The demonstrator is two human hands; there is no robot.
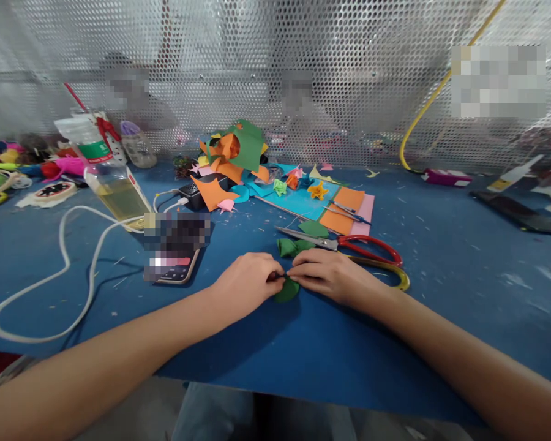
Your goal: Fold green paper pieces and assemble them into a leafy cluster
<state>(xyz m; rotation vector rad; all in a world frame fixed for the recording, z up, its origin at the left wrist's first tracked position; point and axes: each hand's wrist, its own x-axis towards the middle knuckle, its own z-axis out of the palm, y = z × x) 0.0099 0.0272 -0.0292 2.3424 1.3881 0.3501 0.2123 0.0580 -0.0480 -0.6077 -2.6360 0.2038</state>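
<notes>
Both my hands meet over a small folded piece of green paper [287, 290] on the blue table [441, 263]. My left hand [248, 283] pinches its left side and my right hand [328, 274] pinches its right side, fingertips almost touching. Just beyond my fingers lies another folded green paper shape [292, 247]. Red-handled scissors [349, 242] rest right behind my right hand, with a yellow-handled pair [397, 277] beside my right wrist.
A phone [177, 260] lies left of my hands with a white cable [68, 269] looping across the table. Cut coloured paper [232, 156], small paper flowers [318, 190] and paper sheets [344, 211] sit behind. A bottle [108, 177] stands at left. A perforated screen [275, 73] backs the table.
</notes>
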